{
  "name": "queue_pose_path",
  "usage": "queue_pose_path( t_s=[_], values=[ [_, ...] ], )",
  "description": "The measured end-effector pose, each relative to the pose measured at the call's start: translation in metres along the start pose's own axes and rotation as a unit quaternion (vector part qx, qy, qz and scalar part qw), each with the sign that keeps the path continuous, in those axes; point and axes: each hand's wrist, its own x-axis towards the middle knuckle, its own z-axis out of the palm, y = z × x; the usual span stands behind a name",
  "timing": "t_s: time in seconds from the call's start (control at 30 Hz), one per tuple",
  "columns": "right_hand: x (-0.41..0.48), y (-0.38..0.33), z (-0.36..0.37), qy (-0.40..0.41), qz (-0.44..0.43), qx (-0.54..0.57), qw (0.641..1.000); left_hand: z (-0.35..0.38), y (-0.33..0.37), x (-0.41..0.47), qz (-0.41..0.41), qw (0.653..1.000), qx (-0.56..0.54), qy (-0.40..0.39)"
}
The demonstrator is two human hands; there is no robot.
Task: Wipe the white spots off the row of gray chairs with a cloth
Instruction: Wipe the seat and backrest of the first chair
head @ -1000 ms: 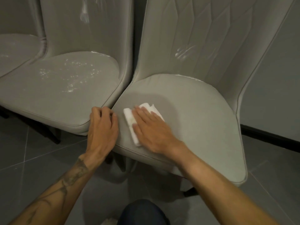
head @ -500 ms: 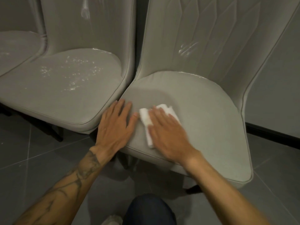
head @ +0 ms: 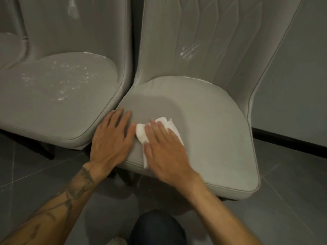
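Observation:
Two gray padded chairs stand side by side. On the right chair's seat (head: pixel 212 124) my right hand (head: pixel 164 149) lies flat on a folded white cloth (head: pixel 140 133), pressing it near the seat's front left. My left hand (head: pixel 111 137) rests flat and open on the same seat's left edge, its fingertips beside the cloth. That seat looks free of spots; white smears (head: pixel 190 52) show on its backrest. The left chair's seat (head: pixel 35 112) carries scattered white spots (head: pixel 70 80), and a white streak (head: pixel 73 9) marks its backrest.
A third gray chair (head: pixel 10 48) shows at the far left edge. Dark gray floor tiles (head: pixel 292 200) lie below, with a gray wall and black skirting (head: pixel 290 144) at the right. My knee (head: pixel 157 228) in dark trousers is at the bottom centre.
My left hand went from a loose curl on the gap between the chairs to lying flat on the right seat's edge. My right hand and the cloth slid slightly across the seat.

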Motion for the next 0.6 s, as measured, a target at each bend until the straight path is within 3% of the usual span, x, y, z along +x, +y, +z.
queue_pose_path(
  t_s=[0.07, 0.17, 0.3, 0.47, 0.6],
  values=[
    [-0.032, 0.049, -0.009, -0.014, 0.019, -0.057, 0.998, 0.0, -0.001, 0.001, 0.002, 1.0, 0.009, 0.0],
    [-0.088, 0.114, -0.033, 0.005, 0.124, -0.06, 0.99, -0.001, 0.0, -0.002, 0.011, 1.0, 0.012, 0.007],
    [-0.076, 0.106, -0.03, 0.026, 0.245, 0.011, 0.969, -0.003, 0.002, -0.004, -0.008, 1.0, -0.011, -0.003],
    [0.023, 0.054, -0.008, 0.021, 0.158, 0.009, 0.987, -0.005, -0.003, 0.009, 0.031, 0.999, -0.023, -0.016],
    [0.051, 0.093, -0.018, 0.006, 0.112, -0.039, 0.993, -0.006, -0.007, 0.04, 0.063, 0.997, -0.034, -0.026]
  ],
)
